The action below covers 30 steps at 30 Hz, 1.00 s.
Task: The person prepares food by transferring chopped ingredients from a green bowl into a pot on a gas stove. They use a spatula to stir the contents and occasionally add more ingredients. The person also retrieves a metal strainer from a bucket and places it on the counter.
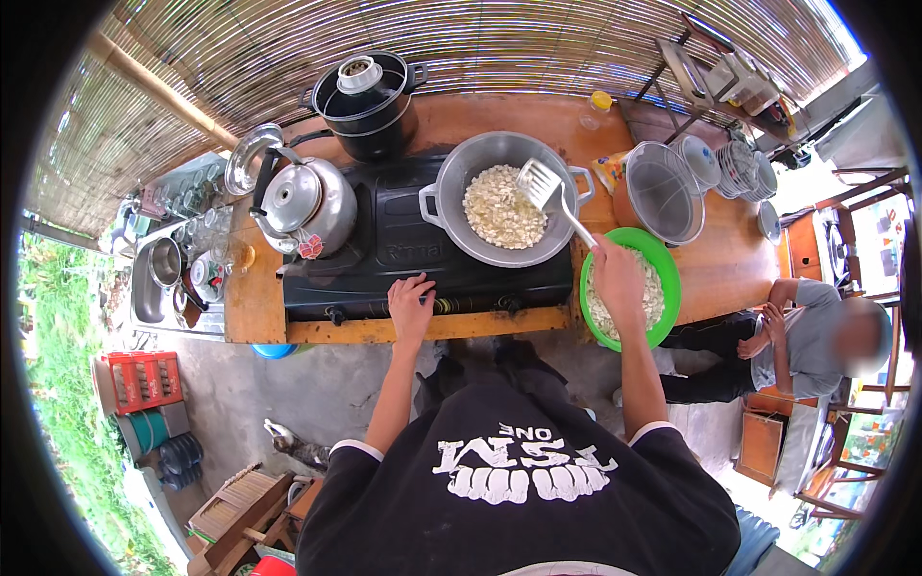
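Note:
My right hand [618,277] grips the handle of a slotted metal spatula [542,186]. The spatula's head is over the right side of a metal wok [450,209], which sits on the right of a black gas stove [403,248]. Pale diced pieces [502,209] lie in liquid at the bottom of the wok. Below my right hand is a green plastic basin [671,277] holding more pale pieces [652,299], partly hidden by my wrist. My left hand [412,302] rests at the stove's front edge, fingers apart, holding nothing.
A metal kettle [328,209] stands on the stove's left side. Behind it is a black steamer pot [374,119]. On the wooden counter [727,252] are a large strainer [664,198] and stacked plates [736,169]. A person [799,345] is at the right; a cat [299,446] is on the floor.

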Each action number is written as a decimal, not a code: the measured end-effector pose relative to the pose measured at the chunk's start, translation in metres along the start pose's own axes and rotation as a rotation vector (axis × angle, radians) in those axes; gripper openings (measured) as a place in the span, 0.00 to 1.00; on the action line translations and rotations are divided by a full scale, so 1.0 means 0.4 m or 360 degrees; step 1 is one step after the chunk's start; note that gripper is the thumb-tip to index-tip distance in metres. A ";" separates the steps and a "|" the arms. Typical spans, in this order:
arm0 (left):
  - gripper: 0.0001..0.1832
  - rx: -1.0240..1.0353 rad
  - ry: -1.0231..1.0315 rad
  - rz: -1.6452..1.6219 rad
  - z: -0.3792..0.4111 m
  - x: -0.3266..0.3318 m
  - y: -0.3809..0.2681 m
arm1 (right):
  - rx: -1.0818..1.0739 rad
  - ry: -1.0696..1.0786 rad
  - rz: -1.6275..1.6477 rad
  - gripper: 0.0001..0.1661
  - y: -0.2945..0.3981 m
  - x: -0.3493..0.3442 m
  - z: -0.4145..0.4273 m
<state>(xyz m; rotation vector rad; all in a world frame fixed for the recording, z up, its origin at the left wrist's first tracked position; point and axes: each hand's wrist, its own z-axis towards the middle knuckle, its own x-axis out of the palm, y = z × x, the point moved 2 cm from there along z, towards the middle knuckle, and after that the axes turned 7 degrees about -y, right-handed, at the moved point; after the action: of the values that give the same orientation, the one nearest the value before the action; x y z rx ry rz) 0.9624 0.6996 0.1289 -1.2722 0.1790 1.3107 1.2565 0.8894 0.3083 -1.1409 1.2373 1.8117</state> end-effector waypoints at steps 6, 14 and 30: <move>0.11 -0.0041 0.0028 0.0015 -0.006 0.008 0.008 | -0.0011 -0.0058 -0.0241 0.14 -0.039 0.002 0.048; 0.11 -0.0078 -0.0015 0.0007 -0.010 0.009 -0.006 | 0.0026 0.0173 0.0023 0.15 -0.033 0.017 -0.018; 0.10 -0.0062 -0.0050 0.0011 -0.016 0.018 0.000 | 0.0019 0.0182 0.0001 0.16 -0.035 -0.010 -0.013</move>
<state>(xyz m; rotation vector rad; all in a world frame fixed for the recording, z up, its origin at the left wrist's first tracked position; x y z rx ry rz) 0.9683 0.6990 0.1212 -1.2839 0.1365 1.3449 1.2719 0.8893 0.3060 -1.2525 1.3118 1.7585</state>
